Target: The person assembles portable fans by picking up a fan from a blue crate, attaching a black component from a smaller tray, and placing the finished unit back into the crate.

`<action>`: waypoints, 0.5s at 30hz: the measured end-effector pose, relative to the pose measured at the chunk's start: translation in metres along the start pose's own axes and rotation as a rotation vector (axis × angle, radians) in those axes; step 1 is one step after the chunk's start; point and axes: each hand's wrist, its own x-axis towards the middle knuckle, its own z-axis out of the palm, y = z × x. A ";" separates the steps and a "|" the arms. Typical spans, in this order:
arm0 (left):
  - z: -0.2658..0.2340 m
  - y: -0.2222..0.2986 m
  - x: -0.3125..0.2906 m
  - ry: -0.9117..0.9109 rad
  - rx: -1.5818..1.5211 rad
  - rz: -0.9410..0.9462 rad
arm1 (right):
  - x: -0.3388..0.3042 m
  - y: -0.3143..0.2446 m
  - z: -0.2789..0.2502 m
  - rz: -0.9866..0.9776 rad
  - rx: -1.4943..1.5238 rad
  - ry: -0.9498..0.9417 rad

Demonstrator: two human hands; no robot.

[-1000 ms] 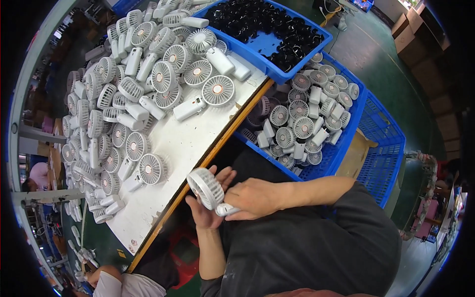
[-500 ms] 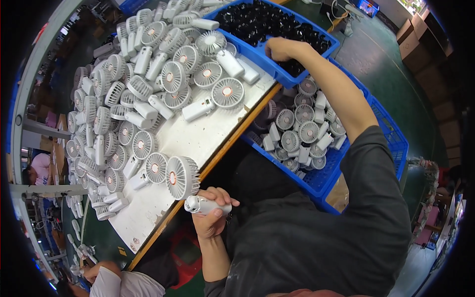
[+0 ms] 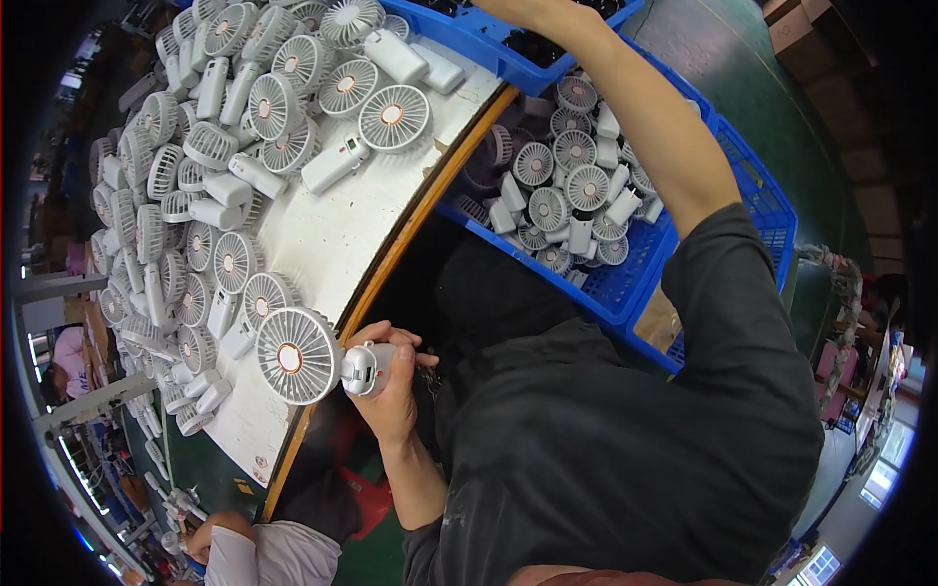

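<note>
My left hand (image 3: 391, 391) is closed around the handle of a white handheld fan (image 3: 298, 356). The fan's round grille, with an orange-ringed centre, faces up past the wooden table edge. My right arm stretches to the top of the picture. There my right hand (image 3: 526, 12) is over a blue tray (image 3: 518, 68) of small black parts (image 3: 535, 45). Its fingers are cut off by the upper edge, so what they hold cannot be seen.
Many white fans (image 3: 210, 146) lie heaped on the white table (image 3: 322, 230). More fans (image 3: 572, 186) fill a blue crate (image 3: 625, 278) below the table's right side. Another person's sleeve and arm (image 3: 234, 547) are at the lower left.
The fan in my left hand has turned so its grille faces up more. My view has shifted, and the tray and my right hand now sit higher, partly out of the picture.
</note>
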 end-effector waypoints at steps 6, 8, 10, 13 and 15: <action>0.028 -0.010 0.003 0.150 0.206 0.101 | -0.202 -0.142 -0.004 -0.466 0.422 -0.343; 0.007 -0.027 0.001 0.152 0.569 0.255 | -0.248 -0.161 0.004 -0.308 0.660 -0.355; 0.016 -0.023 -0.004 0.146 0.434 0.241 | -0.263 -0.155 0.001 -0.039 0.965 -0.498; 0.019 -0.029 -0.009 0.118 0.442 0.175 | -0.273 -0.140 -0.010 0.369 1.222 -0.897; 0.031 -0.026 -0.011 0.114 0.394 0.010 | -0.280 -0.130 -0.012 0.557 1.384 -1.038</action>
